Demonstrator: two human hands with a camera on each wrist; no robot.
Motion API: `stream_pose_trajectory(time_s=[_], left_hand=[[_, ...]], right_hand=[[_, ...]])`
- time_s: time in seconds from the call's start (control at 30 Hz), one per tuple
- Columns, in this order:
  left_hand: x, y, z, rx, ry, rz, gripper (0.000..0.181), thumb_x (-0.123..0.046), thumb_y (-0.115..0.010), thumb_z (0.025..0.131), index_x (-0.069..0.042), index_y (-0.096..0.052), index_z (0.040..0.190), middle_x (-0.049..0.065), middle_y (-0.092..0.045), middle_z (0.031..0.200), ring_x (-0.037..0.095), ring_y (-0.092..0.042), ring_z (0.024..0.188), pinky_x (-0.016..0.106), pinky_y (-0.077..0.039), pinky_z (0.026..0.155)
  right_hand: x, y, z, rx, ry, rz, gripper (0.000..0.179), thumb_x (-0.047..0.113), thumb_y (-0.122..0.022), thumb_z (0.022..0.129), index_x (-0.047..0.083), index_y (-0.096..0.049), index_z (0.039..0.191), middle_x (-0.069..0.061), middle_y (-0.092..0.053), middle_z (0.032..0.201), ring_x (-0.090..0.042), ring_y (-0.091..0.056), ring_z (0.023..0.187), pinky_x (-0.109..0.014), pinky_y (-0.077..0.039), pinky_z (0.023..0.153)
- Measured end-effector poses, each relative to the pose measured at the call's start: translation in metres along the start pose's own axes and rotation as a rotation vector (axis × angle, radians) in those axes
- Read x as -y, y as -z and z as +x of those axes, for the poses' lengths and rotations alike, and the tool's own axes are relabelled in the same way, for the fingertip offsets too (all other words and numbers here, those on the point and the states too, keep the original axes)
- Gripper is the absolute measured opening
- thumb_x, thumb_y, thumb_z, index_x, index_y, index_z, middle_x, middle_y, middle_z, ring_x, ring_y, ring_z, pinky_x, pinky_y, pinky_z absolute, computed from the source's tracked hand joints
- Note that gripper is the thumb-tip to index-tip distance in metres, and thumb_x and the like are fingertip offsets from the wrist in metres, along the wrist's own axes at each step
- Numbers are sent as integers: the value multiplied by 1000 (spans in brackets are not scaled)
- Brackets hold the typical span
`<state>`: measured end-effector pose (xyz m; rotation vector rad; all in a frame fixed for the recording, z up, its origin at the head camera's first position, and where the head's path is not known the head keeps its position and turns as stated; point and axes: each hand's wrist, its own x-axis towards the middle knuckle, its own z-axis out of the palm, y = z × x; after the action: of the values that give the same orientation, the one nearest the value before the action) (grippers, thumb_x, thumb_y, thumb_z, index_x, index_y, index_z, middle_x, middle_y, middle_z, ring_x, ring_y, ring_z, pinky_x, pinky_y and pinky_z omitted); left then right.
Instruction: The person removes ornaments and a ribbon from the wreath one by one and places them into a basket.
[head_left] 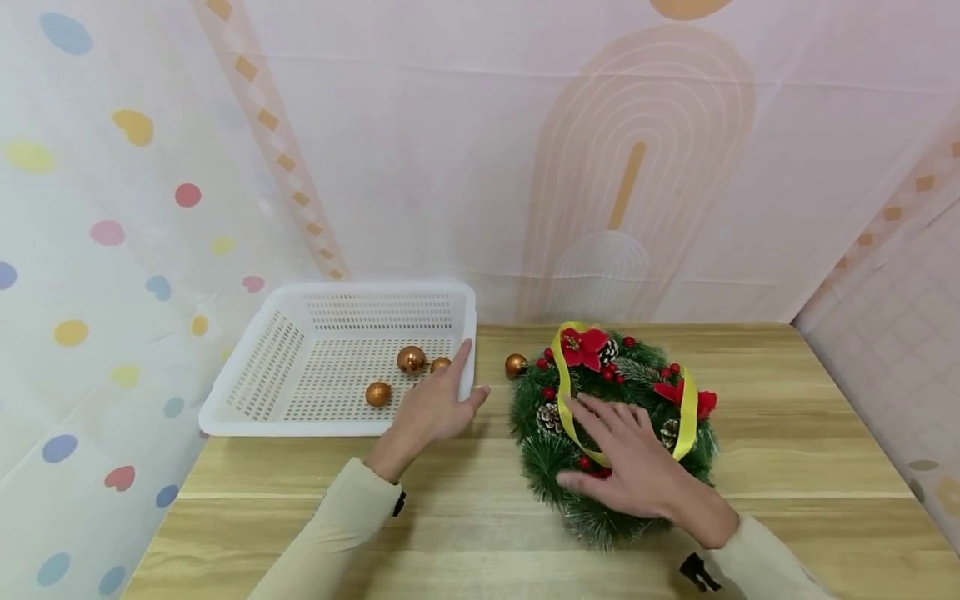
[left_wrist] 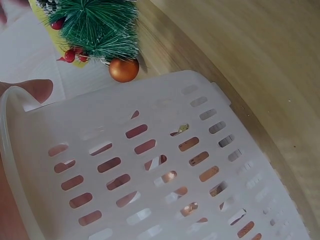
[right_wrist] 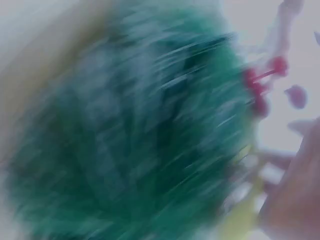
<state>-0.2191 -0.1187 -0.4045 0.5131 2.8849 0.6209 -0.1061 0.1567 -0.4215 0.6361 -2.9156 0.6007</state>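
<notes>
My left hand (head_left: 442, 404) is at the right wall of a white plastic basket (head_left: 337, 427), gripping the rim with the thumb outside. In the left wrist view the basket wall (left_wrist: 115, 105) hides most of the hand. Copper baubles lie inside, among them a shiny bauble (head_left: 411, 359) and a glittery bauble (head_left: 378, 393). My right hand (head_left: 637, 458) rests with fingers spread over a green Christmas wreath (head_left: 547, 467). A yellow ribbon (head_left: 688, 417), red flowers (head_left: 585, 347), berries and pinecones (head_left: 549, 417) decorate it. The right wrist view is blurred.
One copper bauble (head_left: 515, 365) sits at the wreath's left edge, between wreath and basket. Everything stands on a wooden table (head_left: 787, 467). A patterned cloth (head_left: 450, 167) hangs behind the table and at its sides.
</notes>
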Motion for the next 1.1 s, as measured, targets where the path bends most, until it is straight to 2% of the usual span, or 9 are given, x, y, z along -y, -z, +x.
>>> stream_pose_trajectory(time_s=[0.1, 0.2, 0.3, 0.43, 0.53, 0.67, 0.97, 1.1], left_hand=[[0, -1, 0, -5, -2, -2, 80, -53, -48, 98, -23, -9, 161, 23, -51, 143, 29, -62, 81, 33, -43, 50], [0, 0, 0, -10, 0, -1, 80, -53, -48, 98, -22, -9, 161, 23, -52, 142, 29, -62, 80, 33, -44, 50], [0, 0, 0, -10, -1, -4, 81, -53, -49, 98, -22, -9, 161, 24, -52, 142, 30, -63, 83, 34, -44, 50], [0, -1, 0, -16, -3, -7, 81, -54, -48, 98, -23, -9, 161, 24, -52, 142, 33, -65, 90, 34, -46, 52], [0, -2, 0, -19, -1, -5, 80, -54, -48, 97, -23, -9, 161, 23, -53, 141, 34, -65, 91, 34, -47, 53], [0, -1, 1, -16, -1, -4, 80, -53, -48, 98, -23, -9, 161, 23, -54, 140, 30, -64, 85, 34, -46, 52], [-3, 1, -1, -16, -5, 0, 80, -53, -49, 98, -22, -9, 161, 22, -56, 138, 28, -62, 80, 34, -45, 51], [-5, 1, -2, -10, -3, -5, 80, -52, -49, 98, -22, -9, 161, 23, -55, 138, 25, -60, 74, 33, -44, 49]], right_hand=[[9, 2, 14, -27, -156, 81, 88, 62, -58, 91, 17, -24, 159, -18, -36, 154, -42, -37, 136, -69, -25, 105], [14, -1, 31, -8, -288, 123, 89, 61, -58, 92, 16, -21, 159, -22, -35, 153, -45, -37, 134, -70, -27, 102], [18, -8, 44, 26, -373, 146, 92, 62, -58, 91, 16, -17, 160, -25, -32, 153, -47, -36, 133, -69, -29, 100], [20, -18, 53, 30, -437, 148, 94, 63, -58, 91, 17, -13, 161, -29, -28, 154, -53, -33, 135, -74, -27, 101], [21, -26, 55, 41, -453, 134, 94, 62, -56, 92, 16, -11, 161, -32, -27, 153, -56, -34, 134, -75, -28, 102], [22, -35, 54, 61, -431, 97, 95, 61, -56, 93, 12, -10, 160, -34, -31, 148, -55, -42, 129, -66, -39, 99], [21, -39, 45, 6, -357, 35, 95, 57, -59, 93, 9, -12, 160, -31, -39, 140, -48, -54, 111, -57, -49, 88], [18, -39, 40, 25, -315, 32, 95, 58, -59, 93, 13, -10, 160, -31, -37, 145, -53, -49, 121, -60, -48, 92]])
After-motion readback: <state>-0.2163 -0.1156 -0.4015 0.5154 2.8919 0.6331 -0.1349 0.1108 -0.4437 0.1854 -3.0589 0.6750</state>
